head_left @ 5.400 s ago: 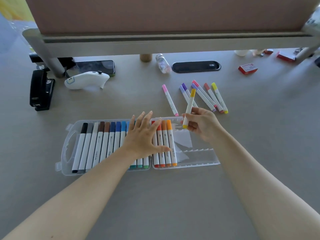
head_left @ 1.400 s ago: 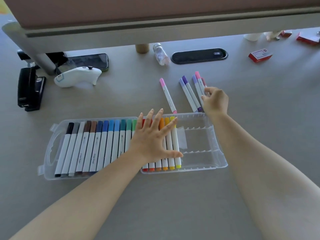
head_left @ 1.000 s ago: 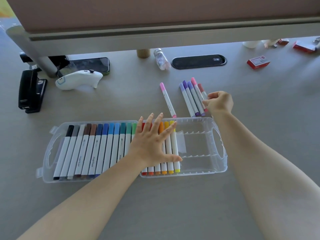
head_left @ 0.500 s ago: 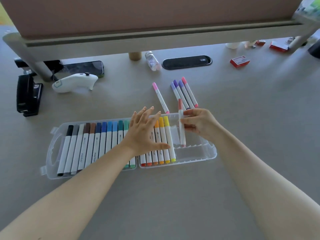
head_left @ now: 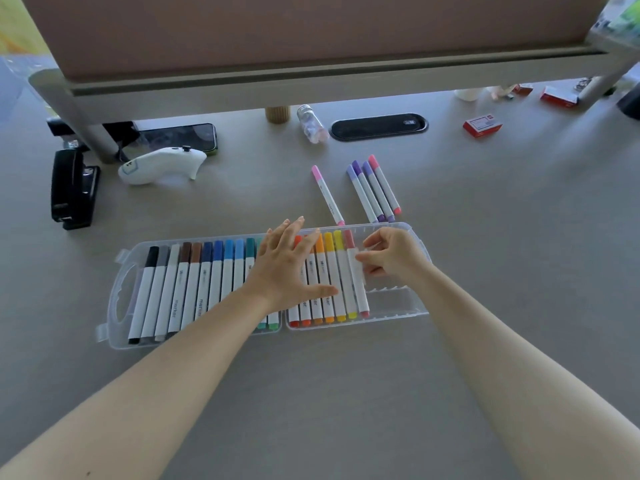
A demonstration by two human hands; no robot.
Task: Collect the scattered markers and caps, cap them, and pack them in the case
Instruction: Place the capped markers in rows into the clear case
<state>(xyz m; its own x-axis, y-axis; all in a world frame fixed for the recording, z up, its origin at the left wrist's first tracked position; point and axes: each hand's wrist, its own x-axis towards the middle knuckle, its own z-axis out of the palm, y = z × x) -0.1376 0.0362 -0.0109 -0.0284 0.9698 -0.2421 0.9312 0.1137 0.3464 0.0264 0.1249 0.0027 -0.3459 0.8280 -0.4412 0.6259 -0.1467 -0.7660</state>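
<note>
Clear plastic case (head_left: 398, 308), hinged open flat on grey matte desk (head_left: 346, 393); 2 shallow halves, moulded handle cut-out at left end, ribbed slots along floor of right half. Left half filled with row of capped markers (head_left: 194, 282): white cylindrical barrels, caps running black, grey, brown, blue, teal. Right half holding red, orange and yellow markers side by side, with salmon-capped marker (head_left: 355, 271) last in row at right; remaining slots to its right bare.

Left hand (head_left: 287, 268) laid flat, fingers spread and straight, pressing across markers at the join of the 2 halves. Right hand (head_left: 391, 259) over right half, fingers curled, fingertips pinching barrel of salmon-capped marker near its upper part; contact looks like a pinch, though blurred.

Beyond case on desk: 1 pink-capped marker (head_left: 327, 195) lying alone, then just beside it a group of 4 markers (head_left: 374, 192), touching one another, caps 3 purple and 1 pink-red. All visible markers capped.

Further back: black stapler (head_left: 71, 188), white glossy controller (head_left: 161, 166), dark phone (head_left: 180, 136), small clear bottle (head_left: 311, 128), black oval grommet (head_left: 379, 126), red box (head_left: 482, 125).
</note>
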